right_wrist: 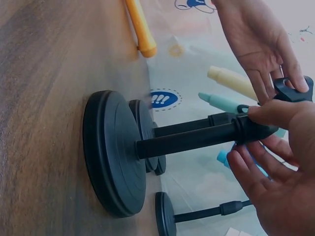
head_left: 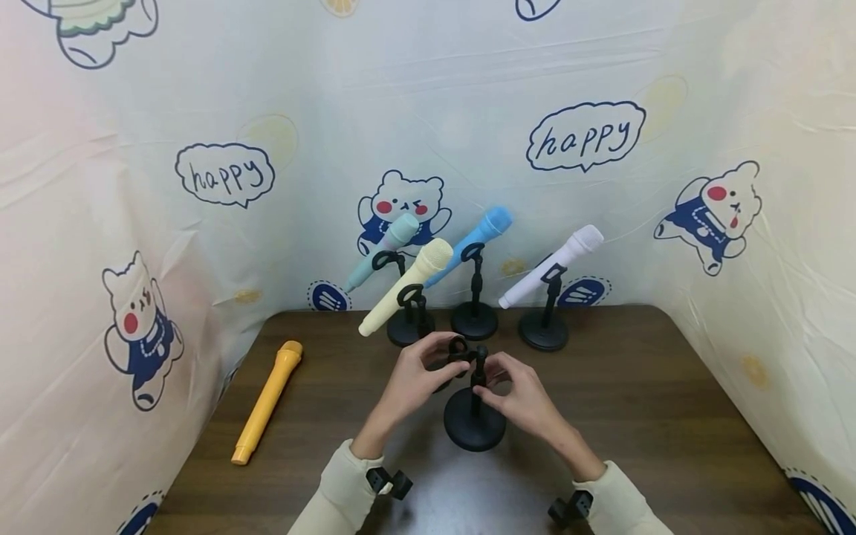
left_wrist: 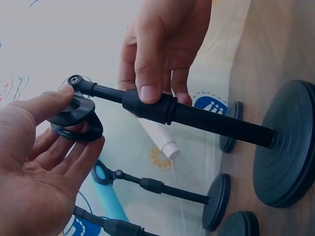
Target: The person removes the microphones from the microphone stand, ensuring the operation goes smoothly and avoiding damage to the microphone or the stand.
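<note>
A black desktop microphone stand (head_left: pixel 475 427) stands upright on the table before me, its round base on the wood. My left hand (head_left: pixel 413 377) holds the ring-shaped clip (left_wrist: pixel 76 118) at its top, thumb above and fingers beneath. The clip is tipped to the left of the pole and has no microphone in it. My right hand (head_left: pixel 524 392) pinches the collar (left_wrist: pixel 147 105) partway up the pole between thumb and fingers. In the right wrist view, the thumb (right_wrist: pixel 275 113) of that hand lies along the collar.
A yellow-orange microphone (head_left: pixel 267 401) lies on the table (head_left: pixel 635 416) at the left. Behind the hands, similar stands hold a mint microphone (head_left: pixel 384 251), a cream one (head_left: pixel 404 287), a blue one (head_left: pixel 473 241) and a lavender one (head_left: pixel 551 266). A printed cloth (head_left: pixel 414 96) hangs behind the table.
</note>
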